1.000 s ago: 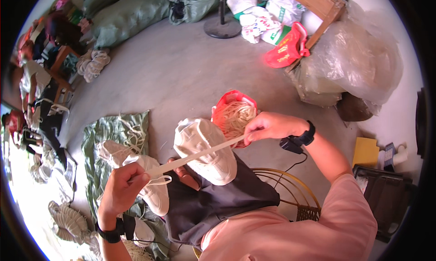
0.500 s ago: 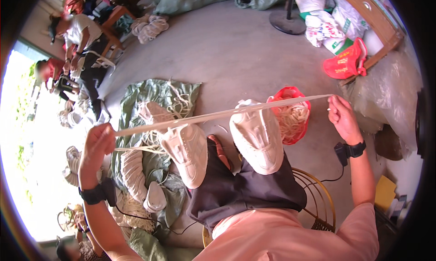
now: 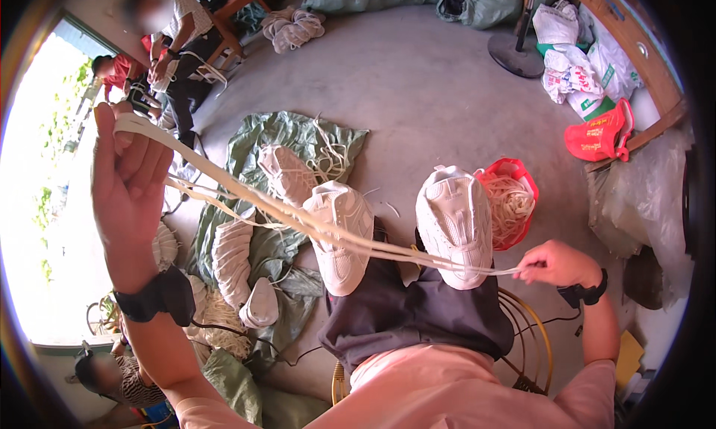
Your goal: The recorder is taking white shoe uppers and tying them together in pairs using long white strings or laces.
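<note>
1. White flat laces stretch between the two hands, slanting down from left to right in front of the lap; spreading the arms seems to hold the strands straight and apart from clutter.

2. Raised high with its palm showing, the left hand has its fingers part-curled, not a full fist. A lace band loops over its upper part and thinner strands come out by the curled fingers, so the hand probably serves as an anchor.

3. Lower and farther out, the right hand is closed in a pinch on the narrow far end of the laces; a fingertip grip likely suits so thin a bundle.

4. Two white shoes rest side by side on the dark trousers, one on each leg: the left-leg shoe and the right-leg shoe. Their toes point toward the body and their uppers face up, which seems to put the fronts in easy sight. The laces pass across them in view; whether they touch is unclear.

5. Just beyond the right-leg shoe, a red bag stands open with loose pale laces inside, within apparent reach.

6. Green sheeting lies on the floor at the left, under another pale shoe, perhaps to shield it from the concrete.
</note>
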